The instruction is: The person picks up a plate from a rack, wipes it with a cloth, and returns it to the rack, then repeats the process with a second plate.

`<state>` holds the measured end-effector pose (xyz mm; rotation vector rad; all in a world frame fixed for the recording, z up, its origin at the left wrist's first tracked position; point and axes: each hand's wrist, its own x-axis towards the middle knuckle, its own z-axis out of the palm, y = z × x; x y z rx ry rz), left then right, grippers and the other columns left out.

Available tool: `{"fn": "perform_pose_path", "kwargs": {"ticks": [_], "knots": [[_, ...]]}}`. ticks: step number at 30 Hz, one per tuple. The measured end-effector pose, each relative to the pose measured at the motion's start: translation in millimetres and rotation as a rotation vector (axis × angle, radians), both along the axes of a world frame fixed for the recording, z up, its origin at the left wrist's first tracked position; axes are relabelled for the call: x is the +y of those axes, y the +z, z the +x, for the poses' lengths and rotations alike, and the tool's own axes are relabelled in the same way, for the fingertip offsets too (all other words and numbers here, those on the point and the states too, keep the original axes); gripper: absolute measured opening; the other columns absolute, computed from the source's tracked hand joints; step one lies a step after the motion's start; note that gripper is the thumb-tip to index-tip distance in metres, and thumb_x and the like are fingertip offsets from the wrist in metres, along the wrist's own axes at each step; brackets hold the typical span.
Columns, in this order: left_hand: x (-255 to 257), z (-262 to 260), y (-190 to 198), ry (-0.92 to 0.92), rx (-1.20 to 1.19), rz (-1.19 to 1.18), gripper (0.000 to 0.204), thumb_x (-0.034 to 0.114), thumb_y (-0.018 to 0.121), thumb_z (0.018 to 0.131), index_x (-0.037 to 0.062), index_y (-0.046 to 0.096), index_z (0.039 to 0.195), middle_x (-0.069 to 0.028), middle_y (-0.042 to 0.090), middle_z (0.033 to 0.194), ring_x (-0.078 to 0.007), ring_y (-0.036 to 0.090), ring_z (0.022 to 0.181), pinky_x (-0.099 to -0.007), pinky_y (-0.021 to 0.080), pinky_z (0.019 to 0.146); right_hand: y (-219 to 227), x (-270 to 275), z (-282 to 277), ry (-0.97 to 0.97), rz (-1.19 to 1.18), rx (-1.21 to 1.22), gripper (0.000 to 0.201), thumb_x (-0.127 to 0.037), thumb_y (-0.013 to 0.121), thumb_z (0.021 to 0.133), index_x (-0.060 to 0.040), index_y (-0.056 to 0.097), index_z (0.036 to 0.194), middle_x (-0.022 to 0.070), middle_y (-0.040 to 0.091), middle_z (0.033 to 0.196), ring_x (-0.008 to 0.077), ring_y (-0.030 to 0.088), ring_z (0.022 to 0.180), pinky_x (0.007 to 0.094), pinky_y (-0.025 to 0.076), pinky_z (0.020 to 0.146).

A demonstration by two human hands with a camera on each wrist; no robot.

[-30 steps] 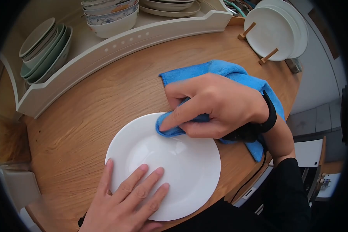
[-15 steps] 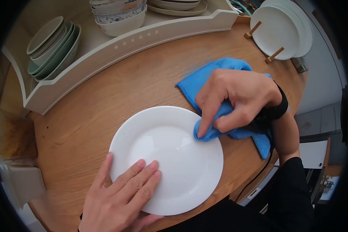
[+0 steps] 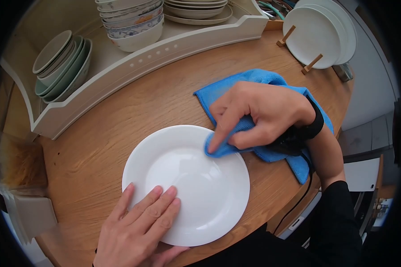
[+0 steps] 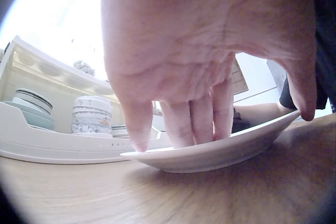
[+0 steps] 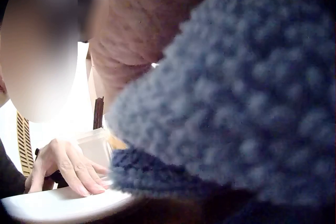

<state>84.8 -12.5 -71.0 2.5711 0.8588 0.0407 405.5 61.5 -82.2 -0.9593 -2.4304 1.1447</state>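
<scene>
A round white plate [image 3: 200, 191] lies on the wooden tabletop. My left hand [image 3: 138, 227] rests on its near left part, fingers straight and pressed to the surface, thumb at the near rim. In the left wrist view, several fingertips [image 4: 181, 142] meet the plate's upper face. My right hand [image 3: 267, 115] grips a blue cloth [image 3: 272, 78], with the index finger pressing a fold of it onto the plate's far right rim. The rest of the cloth spreads over the table beneath that hand. Close-up fuzzy cloth [image 5: 252, 92] fills much of the right wrist view.
A white shelf with a raised edge [image 3: 133, 66] runs along the back, bearing green and white bowls [image 3: 60, 66], patterned bowls [image 3: 136, 33] and stacked plates. White plates [image 3: 314, 38] stand in a wooden rack at the far right. A pale container [image 3: 33, 218] is at the left.
My right hand slid the cloth fold rightward along the plate's rim, then part of the way back left. My left hand stays on the plate, its fingers now closer together.
</scene>
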Motion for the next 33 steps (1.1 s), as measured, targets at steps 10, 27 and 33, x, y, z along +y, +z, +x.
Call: {"fn": "perform_pose_path", "kwargs": {"ticks": [10, 27, 33], "knots": [[-3.6, -4.1, -0.7, 0.01, -0.077, -0.046, 0.082, 0.035, 0.087, 0.07, 0.0083, 0.059, 0.142, -0.0093, 0.056, 0.15, -0.0285, 0.05, 0.141, -0.0524, 0.034, 0.12, -1.3, -7.5, -14.7, -0.039, 0.116, -0.01, 0.021, -0.01, 0.069, 0.08, -0.0041, 0.08, 0.097, 0.0114, 0.068, 0.08, 0.0276, 0.064, 0.075, 0.0357, 0.05, 0.067], [-3.1, -3.0, -0.3, 0.007, -0.097, -0.042, 0.082, 0.032, 0.09, 0.066, 0.0054, 0.061, 0.139, -0.0126, 0.058, 0.147, -0.0322, 0.053, 0.138, -0.0475, 0.042, 0.116, -8.5, -22.2, -26.4, -0.05, 0.442, -0.145, 0.023, -0.014, 0.072, 0.086, -0.0105, 0.075, 0.108, 0.0105, 0.06, 0.089, 0.032, 0.065, 0.078, 0.0417, 0.053, 0.067], [-3.1, -1.9, 0.4, 0.017, -0.098, -0.051, 0.081, 0.031, 0.09, 0.066, 0.0049, 0.062, 0.138, -0.013, 0.058, 0.147, -0.0326, 0.054, 0.137, -0.0466, 0.042, 0.116, -3.3, -27.5, -23.1, -0.032, 0.475, -0.173, 0.028, -0.01, 0.075, 0.077, -0.0094, 0.078, 0.104, 0.0084, 0.062, 0.087, 0.0258, 0.063, 0.071, 0.0382, 0.049, 0.056]]}}
